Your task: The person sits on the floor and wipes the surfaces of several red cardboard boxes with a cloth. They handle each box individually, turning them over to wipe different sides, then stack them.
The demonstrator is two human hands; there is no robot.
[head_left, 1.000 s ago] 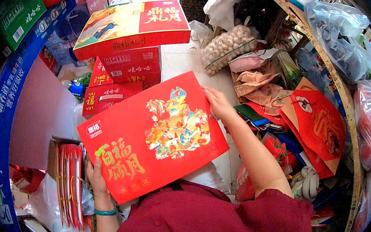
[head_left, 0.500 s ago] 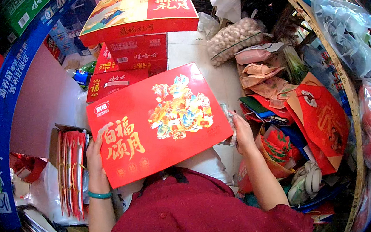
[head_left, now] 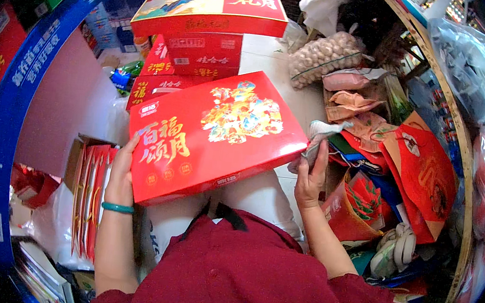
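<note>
A flat red gift box (head_left: 212, 154) with gold lettering and a colourful printed motif is held up in front of me, tilted so its near side shows. My left hand (head_left: 123, 172), with a green bangle on the wrist, grips its left end; the fingers are partly hidden behind it. At the right end, my right hand (head_left: 311, 184) is closed on a crumpled grey cloth (head_left: 319, 137), next to the box's corner. Beyond it, a larger red and gold gift box (head_left: 209, 24) lies on stacked red cartons (head_left: 209, 56).
Red paper bags (head_left: 88, 199) stand in a carton at left, beside a blue-edged display panel (head_left: 1, 122). At right are a net sack of garlic (head_left: 327, 56), a red gift bag (head_left: 424, 174), a pair of pale gloves (head_left: 394, 249) and a wooden shelf edge (head_left: 444, 85).
The box has tipped, and its near side now shows. My right hand has turned upward beside its corner, and more of the grey cloth is visible. The view has shifted slightly.
</note>
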